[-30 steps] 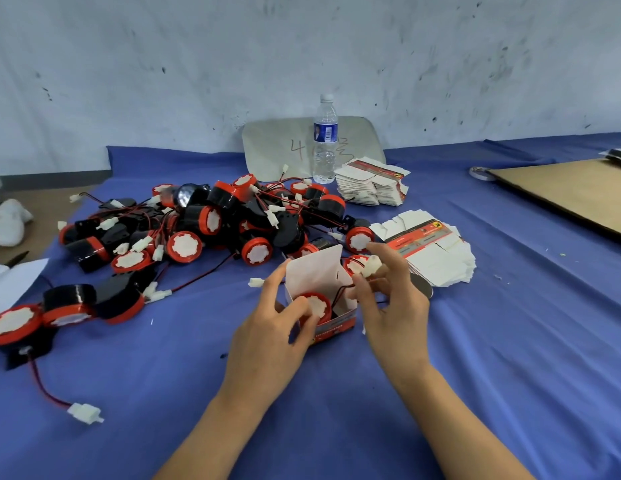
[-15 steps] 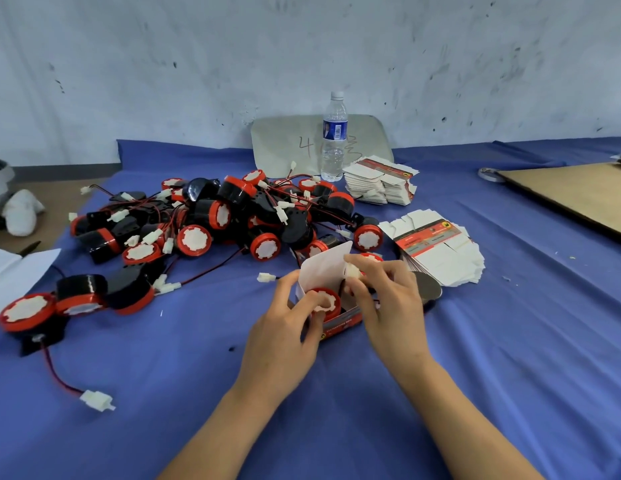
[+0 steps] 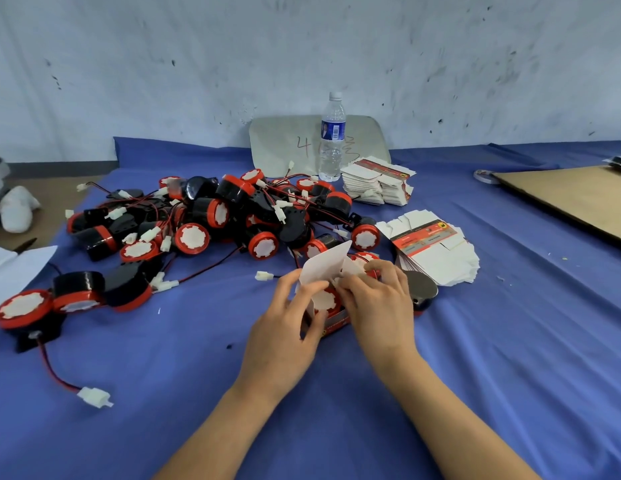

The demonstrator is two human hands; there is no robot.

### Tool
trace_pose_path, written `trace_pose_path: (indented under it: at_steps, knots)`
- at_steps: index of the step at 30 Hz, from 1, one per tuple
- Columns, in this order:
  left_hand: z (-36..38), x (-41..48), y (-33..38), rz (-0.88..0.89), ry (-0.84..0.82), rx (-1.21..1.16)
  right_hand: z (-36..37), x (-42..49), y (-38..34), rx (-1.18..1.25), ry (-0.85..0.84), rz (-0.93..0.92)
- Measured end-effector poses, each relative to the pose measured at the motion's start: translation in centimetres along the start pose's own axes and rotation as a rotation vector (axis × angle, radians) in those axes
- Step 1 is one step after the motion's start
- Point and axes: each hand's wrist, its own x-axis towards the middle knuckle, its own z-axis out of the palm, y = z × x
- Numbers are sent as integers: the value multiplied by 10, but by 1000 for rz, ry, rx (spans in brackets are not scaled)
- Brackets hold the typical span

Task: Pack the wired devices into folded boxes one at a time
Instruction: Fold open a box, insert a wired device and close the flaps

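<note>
- Two bare hands meet at a small white-and-red cardboard box [image 3: 333,322] standing on the blue-cloth worktop [image 3: 337,427]. The left hand [image 3: 285,330] curls round its left wall, thumb across the front.
- The right hand [image 3: 378,303] bends over the open mouth, fingertips seemingly pinching a white plastic plug [image 3: 337,281]; that grip is partly hidden.
- Inside sits a round red-rimmed device [image 3: 324,300], white face toward the camera, under the raised white flap [image 3: 326,265].
- The thin card looks light and easily creased, so it is best steadied by its walls near the corners, never squeezed.
- The device looks rigid and fairly dense and is best taken by its drum body. Its thin lead seems springy, likely to pop out unless coiled under the flap.
- Farther off lies a tangled pile of black-and-red devices [image 3: 215,216]. Lifting one by its wire would probably drag its neighbours.
- To the right sits a fanned stack of flat box blanks [image 3: 440,261], likely slick and prone to slide apart.
</note>
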Motion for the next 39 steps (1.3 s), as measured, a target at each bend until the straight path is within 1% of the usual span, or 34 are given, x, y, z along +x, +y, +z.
trace_pose_path:
  at_steps: [3,6,8,10,12,14,15,16,19,21,22,24,26,28,32,35,39]
  knots:
    - [0,0,0,14,-7,-9,-4,2,-5,13,-43,66]
    - [0,-1,0,21,-13,-42,-11,6,-9,-80,-82,143]
    - [1,0,-1,8,-17,-72,-11,9,-9,-48,-199,212]
    - [2,0,-2,-11,-16,-103,-7,12,-3,-18,-377,278]
    - [2,0,-2,-26,-10,-114,-5,16,7,2,-532,264]
    - [3,-1,-2,-32,2,-131,-5,18,15,45,-625,227]
    - [3,-1,-1,-37,8,-148,-5,17,17,72,-622,216]
    - [3,-1,0,-46,12,-169,-4,14,18,110,-578,222]
    - [3,0,3,-62,25,-248,-5,9,14,292,-384,292]
    - [3,0,4,-77,19,-297,-7,10,12,376,-350,325]
    - [3,1,4,-85,15,-315,-8,11,11,372,-339,329]
    - [3,1,5,-91,9,-335,-8,11,8,277,-323,311]
    - [3,1,6,-88,9,-337,-8,11,4,138,-343,275]
    - [3,0,6,-89,9,-330,-9,11,2,67,-404,281]
    - [4,-1,7,-82,4,-304,-11,15,4,25,-515,332]
    - [5,-1,8,-70,4,-277,-11,19,4,-30,-564,335]
    - [6,0,6,-101,33,-277,-9,22,7,-66,-632,355]
